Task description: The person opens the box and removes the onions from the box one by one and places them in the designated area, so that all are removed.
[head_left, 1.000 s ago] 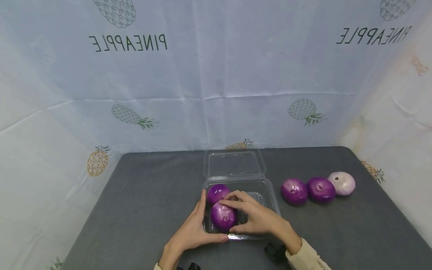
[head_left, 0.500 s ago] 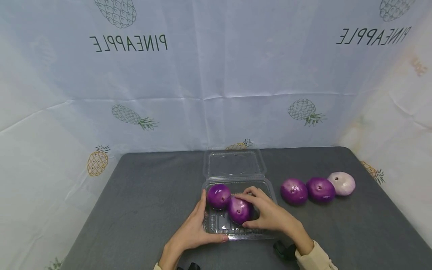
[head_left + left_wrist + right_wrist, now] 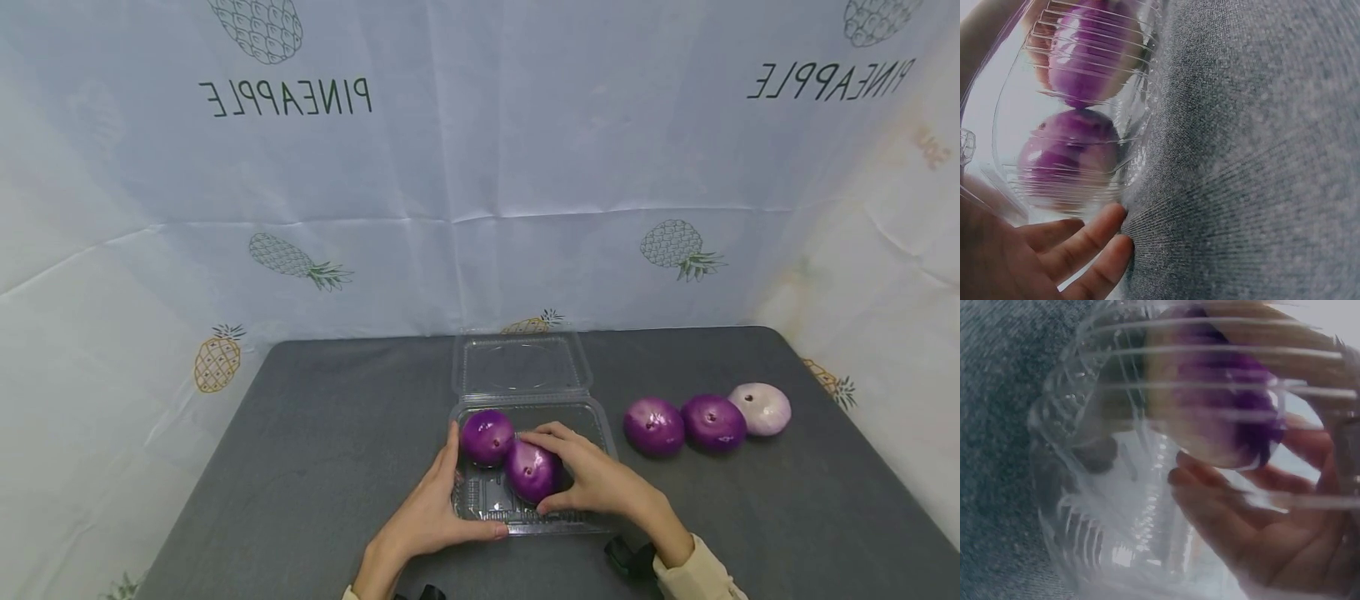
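Observation:
A clear plastic clamshell box (image 3: 592,408) stands with its lid raised at the back. Inside, one glossy purple round fruit (image 3: 487,437) sits at the back left. My right hand (image 3: 592,479) grips a second purple round fruit (image 3: 531,473) between thumb and fingers, just in front of the first and touching it. Through the ribbed wall in the right wrist view, that fruit (image 3: 1235,412) shows a pale underside. My left hand (image 3: 423,508) lies against the box's left front corner, fingers straight up the left side and thumb along the front edge. In the left wrist view, fingertips (image 3: 1113,219) touch the wall.
To the right of the box, two purple round fruits (image 3: 654,427) and a whitish one (image 3: 761,409) lie in a row on the dark grey table (image 3: 337,417). A pineapple-print cloth (image 3: 510,167) hangs behind the table.
My right hand has shifted the held purple fruit rightward within the box, away from the left wall, and then kept it there almost still. The left hand has stayed put.

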`<act>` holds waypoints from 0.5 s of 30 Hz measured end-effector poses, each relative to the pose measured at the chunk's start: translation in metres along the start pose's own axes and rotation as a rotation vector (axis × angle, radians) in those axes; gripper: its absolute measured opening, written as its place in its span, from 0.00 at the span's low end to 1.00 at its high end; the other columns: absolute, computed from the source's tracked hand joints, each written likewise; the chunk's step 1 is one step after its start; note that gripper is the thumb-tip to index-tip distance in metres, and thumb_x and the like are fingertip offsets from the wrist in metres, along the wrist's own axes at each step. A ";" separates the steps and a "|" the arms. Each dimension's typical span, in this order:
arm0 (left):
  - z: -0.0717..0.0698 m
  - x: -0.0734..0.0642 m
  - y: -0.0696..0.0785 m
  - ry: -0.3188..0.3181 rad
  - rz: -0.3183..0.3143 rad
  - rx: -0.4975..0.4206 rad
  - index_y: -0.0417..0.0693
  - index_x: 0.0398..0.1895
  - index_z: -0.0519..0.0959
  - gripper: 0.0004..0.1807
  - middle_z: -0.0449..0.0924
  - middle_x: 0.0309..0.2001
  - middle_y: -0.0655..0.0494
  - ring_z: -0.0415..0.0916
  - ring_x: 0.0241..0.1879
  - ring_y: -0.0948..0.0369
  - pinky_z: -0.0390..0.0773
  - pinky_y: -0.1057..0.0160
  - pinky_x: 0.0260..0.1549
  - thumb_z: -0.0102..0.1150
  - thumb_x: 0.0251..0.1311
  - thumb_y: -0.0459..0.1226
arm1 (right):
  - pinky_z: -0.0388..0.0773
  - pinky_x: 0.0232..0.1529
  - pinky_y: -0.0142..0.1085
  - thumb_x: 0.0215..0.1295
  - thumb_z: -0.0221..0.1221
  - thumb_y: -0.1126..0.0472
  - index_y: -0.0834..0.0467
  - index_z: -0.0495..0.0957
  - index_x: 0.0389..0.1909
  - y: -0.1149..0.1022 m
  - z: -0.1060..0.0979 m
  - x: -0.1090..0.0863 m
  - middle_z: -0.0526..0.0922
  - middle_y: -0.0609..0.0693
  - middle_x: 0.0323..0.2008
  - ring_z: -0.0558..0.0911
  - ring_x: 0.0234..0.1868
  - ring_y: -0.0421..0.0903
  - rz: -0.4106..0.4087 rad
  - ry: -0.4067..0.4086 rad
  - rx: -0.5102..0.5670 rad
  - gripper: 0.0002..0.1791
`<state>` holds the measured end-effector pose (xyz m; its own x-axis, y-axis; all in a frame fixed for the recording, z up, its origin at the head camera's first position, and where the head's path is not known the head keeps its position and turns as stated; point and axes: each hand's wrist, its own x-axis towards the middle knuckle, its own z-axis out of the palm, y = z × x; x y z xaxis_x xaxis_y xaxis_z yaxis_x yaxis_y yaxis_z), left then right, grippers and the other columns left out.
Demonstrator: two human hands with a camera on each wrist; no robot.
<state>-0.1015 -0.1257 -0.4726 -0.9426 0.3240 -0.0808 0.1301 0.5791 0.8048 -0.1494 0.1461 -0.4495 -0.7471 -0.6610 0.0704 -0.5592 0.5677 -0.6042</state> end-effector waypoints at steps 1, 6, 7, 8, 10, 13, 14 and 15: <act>0.000 0.000 0.000 0.000 0.000 0.000 0.53 0.84 0.28 0.81 0.48 0.82 0.41 0.71 0.68 0.46 0.67 0.36 0.69 0.80 0.40 0.62 | 0.81 0.60 0.53 0.48 0.80 0.51 0.56 0.71 0.71 0.000 0.000 0.000 0.75 0.54 0.63 0.80 0.61 0.54 0.002 -0.002 0.002 0.48; 0.000 0.000 0.001 -0.002 0.002 -0.005 0.52 0.84 0.28 0.81 0.47 0.82 0.40 0.69 0.70 0.44 0.66 0.35 0.70 0.80 0.40 0.62 | 0.81 0.60 0.54 0.47 0.80 0.50 0.56 0.71 0.71 0.000 0.001 0.000 0.76 0.54 0.64 0.79 0.62 0.54 0.006 0.008 -0.004 0.49; 0.000 0.000 0.001 -0.002 0.002 -0.006 0.52 0.84 0.28 0.81 0.46 0.82 0.40 0.68 0.70 0.43 0.65 0.35 0.70 0.80 0.40 0.61 | 0.81 0.60 0.54 0.47 0.80 0.50 0.57 0.71 0.71 0.000 0.002 0.000 0.76 0.54 0.64 0.79 0.62 0.55 0.006 0.010 -0.005 0.49; 0.000 0.000 0.000 -0.002 0.001 -0.005 0.52 0.84 0.28 0.81 0.46 0.82 0.39 0.68 0.71 0.42 0.65 0.35 0.70 0.80 0.40 0.61 | 0.80 0.60 0.55 0.47 0.80 0.50 0.57 0.71 0.71 0.000 0.002 0.000 0.76 0.54 0.64 0.79 0.62 0.55 0.004 0.011 -0.005 0.49; 0.000 0.000 0.000 -0.003 0.000 0.000 0.52 0.84 0.28 0.81 0.45 0.83 0.39 0.67 0.71 0.41 0.64 0.34 0.71 0.81 0.40 0.61 | 0.80 0.60 0.56 0.47 0.80 0.50 0.58 0.71 0.71 0.000 0.003 0.001 0.77 0.55 0.65 0.79 0.62 0.56 0.001 0.013 -0.003 0.49; 0.000 0.000 0.000 -0.003 -0.007 0.004 0.53 0.84 0.28 0.81 0.44 0.83 0.39 0.67 0.71 0.42 0.63 0.34 0.71 0.80 0.39 0.62 | 0.80 0.60 0.57 0.47 0.79 0.49 0.58 0.71 0.71 0.000 0.003 0.001 0.77 0.55 0.65 0.79 0.62 0.57 -0.005 0.015 0.000 0.50; 0.000 0.000 0.000 -0.003 -0.009 0.006 0.53 0.84 0.28 0.81 0.43 0.83 0.39 0.67 0.71 0.41 0.63 0.34 0.71 0.80 0.40 0.62 | 0.80 0.60 0.58 0.47 0.79 0.49 0.58 0.71 0.71 0.001 0.004 0.001 0.77 0.55 0.65 0.79 0.62 0.57 -0.007 0.015 0.001 0.50; 0.000 0.000 0.000 -0.003 -0.009 0.005 0.53 0.84 0.28 0.81 0.44 0.83 0.39 0.68 0.71 0.42 0.64 0.34 0.71 0.80 0.40 0.62 | 0.80 0.60 0.57 0.47 0.79 0.49 0.58 0.71 0.71 0.001 0.004 0.001 0.77 0.54 0.64 0.79 0.62 0.57 -0.007 0.015 0.001 0.49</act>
<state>-0.1013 -0.1258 -0.4728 -0.9428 0.3210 -0.0899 0.1231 0.5858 0.8011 -0.1490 0.1444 -0.4527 -0.7483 -0.6577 0.0863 -0.5643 0.5627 -0.6041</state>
